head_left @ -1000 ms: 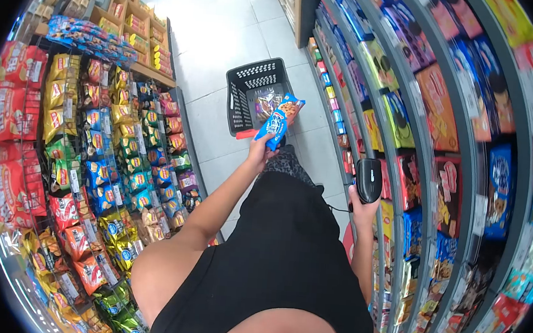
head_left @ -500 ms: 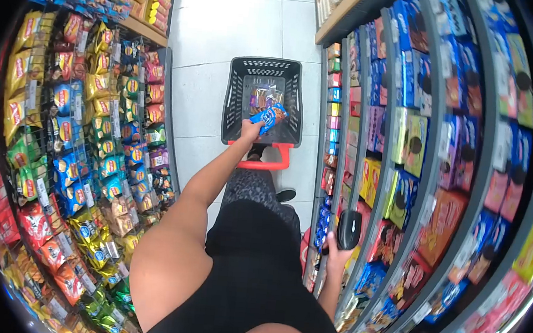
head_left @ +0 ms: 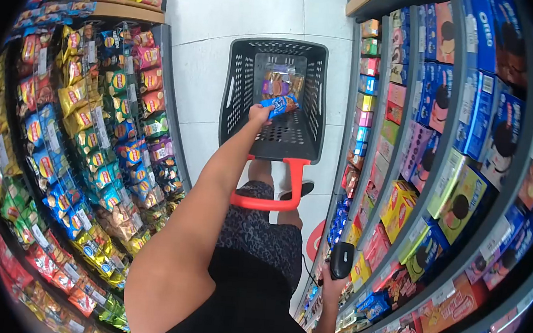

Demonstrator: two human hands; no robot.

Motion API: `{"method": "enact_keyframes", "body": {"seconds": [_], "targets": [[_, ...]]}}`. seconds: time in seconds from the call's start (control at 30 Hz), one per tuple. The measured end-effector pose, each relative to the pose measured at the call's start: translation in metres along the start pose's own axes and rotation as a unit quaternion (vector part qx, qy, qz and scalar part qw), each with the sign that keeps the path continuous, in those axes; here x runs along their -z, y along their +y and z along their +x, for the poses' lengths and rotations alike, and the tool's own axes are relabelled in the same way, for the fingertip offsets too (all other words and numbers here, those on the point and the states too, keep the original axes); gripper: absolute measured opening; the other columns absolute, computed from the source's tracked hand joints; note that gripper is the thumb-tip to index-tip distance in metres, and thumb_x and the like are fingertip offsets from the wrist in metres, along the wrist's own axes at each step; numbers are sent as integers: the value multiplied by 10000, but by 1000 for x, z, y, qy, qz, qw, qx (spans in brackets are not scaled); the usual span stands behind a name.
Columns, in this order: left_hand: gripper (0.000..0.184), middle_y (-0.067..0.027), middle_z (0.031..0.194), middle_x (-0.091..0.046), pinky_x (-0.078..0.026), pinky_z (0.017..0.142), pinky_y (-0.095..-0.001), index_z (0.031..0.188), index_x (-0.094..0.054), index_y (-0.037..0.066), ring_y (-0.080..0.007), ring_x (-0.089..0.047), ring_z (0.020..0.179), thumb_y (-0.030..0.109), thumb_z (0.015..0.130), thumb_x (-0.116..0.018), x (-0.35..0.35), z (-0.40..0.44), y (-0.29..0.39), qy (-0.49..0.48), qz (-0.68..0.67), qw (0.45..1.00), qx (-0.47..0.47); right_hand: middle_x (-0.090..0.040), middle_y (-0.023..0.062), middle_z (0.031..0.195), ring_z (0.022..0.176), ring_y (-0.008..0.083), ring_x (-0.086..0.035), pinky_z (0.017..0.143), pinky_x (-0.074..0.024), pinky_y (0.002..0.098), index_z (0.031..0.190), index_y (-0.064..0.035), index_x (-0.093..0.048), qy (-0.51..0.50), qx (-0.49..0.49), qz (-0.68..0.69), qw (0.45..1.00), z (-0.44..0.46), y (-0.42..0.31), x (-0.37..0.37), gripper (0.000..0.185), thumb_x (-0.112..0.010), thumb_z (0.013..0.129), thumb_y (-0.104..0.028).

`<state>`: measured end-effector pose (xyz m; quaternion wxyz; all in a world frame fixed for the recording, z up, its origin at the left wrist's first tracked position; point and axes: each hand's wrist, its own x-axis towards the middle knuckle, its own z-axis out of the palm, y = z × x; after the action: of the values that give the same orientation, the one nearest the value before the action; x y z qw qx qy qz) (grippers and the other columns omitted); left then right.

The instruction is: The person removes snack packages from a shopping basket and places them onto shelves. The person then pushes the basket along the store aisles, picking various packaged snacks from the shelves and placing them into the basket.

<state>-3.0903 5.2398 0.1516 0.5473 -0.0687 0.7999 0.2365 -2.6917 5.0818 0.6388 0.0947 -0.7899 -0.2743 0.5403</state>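
Note:
My left hand [head_left: 260, 114] grips a blue cookie packet [head_left: 280, 106] by its left end, low inside the black cart basket [head_left: 284, 151]. Just beyond it, clear packs of brown snacks with purple labels [head_left: 283, 83] lie at the basket's far end. Whether the blue packet touches them I cannot tell. Down at my right side, my right hand [head_left: 333, 287] is wrapped around a black rounded handheld device [head_left: 342, 261] with a small logo. It is beside the right shelves, and part of those fingers is hidden.
A red handle [head_left: 265, 204] joins the basket on my side. Chip bags hang on the left rack [head_left: 164, 39]. Boxed cookies and biscuits fill the right shelves [head_left: 455, 119], close to my right arm. Pale floor tiles [head_left: 198, 80] run between them.
My left hand has lowered the blue packet further into the basket, and the packet has turned flatter. The basket and handle appear larger. My right hand with the black device sits lower in view.

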Motion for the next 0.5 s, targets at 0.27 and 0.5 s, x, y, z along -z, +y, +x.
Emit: {"method": "enact_keyframes", "body": {"seconds": [0.27,0.5], "targets": [[536,-156,993,-718,-604,478,-330,1162,-646,-64,-199,-704,668,222,777,-886,-29,125,31,0,12,999,-41,-611,18,763,562,85,-568,510,-447,244,1087,-15,-584,61,-54,54,995,40,-12,3,228,-729,911,-9],[305,-46,736,-693,-457,407,-306,976,-721,16,-128,-576,469,271,856,-836,-65,183,48,3,74,991,-107,-589,-4,646,521,86,-554,489,-422,246,881,-16,-623,67,-105,2,992,52,-8,-18,121,-741,907,-25]]}}
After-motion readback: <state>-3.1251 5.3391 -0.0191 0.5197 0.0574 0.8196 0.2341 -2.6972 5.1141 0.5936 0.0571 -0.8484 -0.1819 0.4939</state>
